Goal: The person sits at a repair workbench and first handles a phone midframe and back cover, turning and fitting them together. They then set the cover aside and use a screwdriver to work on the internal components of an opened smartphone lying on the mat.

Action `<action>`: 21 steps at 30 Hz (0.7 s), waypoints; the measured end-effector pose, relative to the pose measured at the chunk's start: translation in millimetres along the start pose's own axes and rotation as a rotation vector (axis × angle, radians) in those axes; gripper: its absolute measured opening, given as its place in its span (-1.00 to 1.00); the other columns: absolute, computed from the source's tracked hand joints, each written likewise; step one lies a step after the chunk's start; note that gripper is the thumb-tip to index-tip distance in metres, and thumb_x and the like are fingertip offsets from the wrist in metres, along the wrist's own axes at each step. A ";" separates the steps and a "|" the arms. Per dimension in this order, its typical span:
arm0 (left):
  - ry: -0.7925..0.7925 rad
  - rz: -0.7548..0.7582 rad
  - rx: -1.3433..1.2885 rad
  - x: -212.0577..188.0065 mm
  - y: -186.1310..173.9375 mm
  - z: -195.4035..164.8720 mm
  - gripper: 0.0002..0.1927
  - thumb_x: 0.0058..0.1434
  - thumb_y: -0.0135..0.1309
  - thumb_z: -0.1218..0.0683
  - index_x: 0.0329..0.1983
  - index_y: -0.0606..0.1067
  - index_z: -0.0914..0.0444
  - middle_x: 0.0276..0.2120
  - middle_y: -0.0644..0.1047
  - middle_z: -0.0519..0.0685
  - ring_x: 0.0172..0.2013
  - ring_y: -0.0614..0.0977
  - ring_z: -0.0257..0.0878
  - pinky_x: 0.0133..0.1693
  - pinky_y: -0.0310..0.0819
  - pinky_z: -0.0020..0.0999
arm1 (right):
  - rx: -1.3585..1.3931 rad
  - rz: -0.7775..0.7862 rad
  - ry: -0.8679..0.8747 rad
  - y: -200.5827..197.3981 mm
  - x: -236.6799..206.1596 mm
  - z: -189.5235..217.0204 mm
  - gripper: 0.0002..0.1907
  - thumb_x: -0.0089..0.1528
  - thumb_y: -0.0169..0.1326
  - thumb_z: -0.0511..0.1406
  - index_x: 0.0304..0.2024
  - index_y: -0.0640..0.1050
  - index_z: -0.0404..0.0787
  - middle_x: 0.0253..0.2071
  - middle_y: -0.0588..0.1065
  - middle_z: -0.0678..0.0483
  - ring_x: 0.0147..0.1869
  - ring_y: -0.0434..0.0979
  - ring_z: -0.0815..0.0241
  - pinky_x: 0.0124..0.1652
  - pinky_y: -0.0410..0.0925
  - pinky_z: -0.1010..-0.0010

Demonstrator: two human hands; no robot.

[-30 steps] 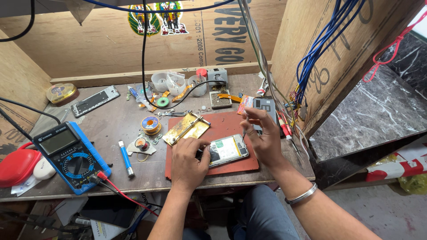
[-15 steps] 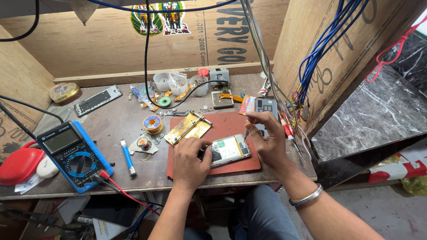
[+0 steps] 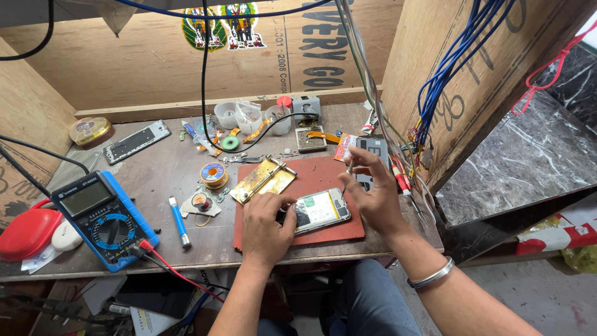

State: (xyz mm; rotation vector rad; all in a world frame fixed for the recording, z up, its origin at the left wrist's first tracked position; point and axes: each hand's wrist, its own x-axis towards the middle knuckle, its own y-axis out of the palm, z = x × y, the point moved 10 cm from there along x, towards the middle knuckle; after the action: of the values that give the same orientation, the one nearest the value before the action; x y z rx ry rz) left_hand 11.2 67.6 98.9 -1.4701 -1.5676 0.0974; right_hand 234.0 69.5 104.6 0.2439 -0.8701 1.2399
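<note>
Centrally on the wooden worktop (image 3: pixel 168 180), an opened phone (image 3: pixel 322 210) lies on a red mat (image 3: pixel 323 177), and the left hand (image 3: pixel 264 225) rests palm down at its left end, fingers curled loosely against the edge to steady it. Over the phone's right end the right hand (image 3: pixel 372 190) is raised with the wrist bent, thumb and fingertips pinched shut on a thin screwdriver (image 3: pixel 346 180) whose tip points down at the phone's corner. Beside the mat sit a yellowed metal holder (image 3: pixel 263 179) and, well apart to the left, a blue multimeter (image 3: pixel 102 218).
</note>
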 end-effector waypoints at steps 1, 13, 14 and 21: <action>0.014 -0.015 -0.008 0.1 -1.3 -1.5 -0.91 0.16 0.16 0.09 -0.31 0.61 0.19 -0.38 0.58 -0.09 -0.23 0.56 -0.12 -0.05 0.34 -0.17 | -0.035 0.000 0.018 0.1 -0.2 -2.9 -0.45 0.28 0.22 -0.41 0.30 0.37 -0.10 -0.04 0.51 0.02 0.03 0.55 0.23 0.03 0.46 0.38; 0.029 -0.043 -0.022 -0.4 -4.2 -1.9 -0.91 0.16 0.16 0.10 -0.31 0.60 0.19 -0.37 0.57 -0.09 -0.22 0.55 -0.12 -0.06 0.35 -0.17 | -0.046 0.120 0.149 2.0 0.5 -19.8 -0.24 0.26 0.21 -0.44 0.43 0.19 0.00 -0.11 0.51 -0.03 -0.03 0.62 0.18 0.01 0.53 0.33; 0.031 -0.040 -0.021 0.3 -4.1 -1.6 -0.91 0.16 0.16 0.10 -0.31 0.60 0.19 -0.37 0.57 -0.08 -0.22 0.55 -0.11 -0.06 0.34 -0.17 | -0.026 0.147 0.174 3.0 1.5 -21.3 -0.25 0.26 0.18 -0.45 0.43 0.18 0.01 -0.11 0.53 -0.02 -0.04 0.64 0.19 0.00 0.53 0.34; 0.016 -0.035 -0.023 -0.6 -2.6 -0.8 -0.91 0.17 0.16 0.09 -0.31 0.60 0.19 -0.37 0.57 -0.09 -0.23 0.55 -0.13 -0.04 0.35 -0.17 | 0.082 0.169 0.125 4.9 2.5 -5.9 -0.29 0.31 0.04 -0.51 0.44 0.13 0.00 -0.01 0.55 -0.04 0.09 0.64 0.15 0.01 0.53 0.30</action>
State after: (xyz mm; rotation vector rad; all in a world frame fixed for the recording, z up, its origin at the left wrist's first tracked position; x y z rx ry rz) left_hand 9.7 66.0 100.6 -1.4575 -1.5855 0.0468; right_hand 232.4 76.5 101.0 0.1593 -0.7444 1.4345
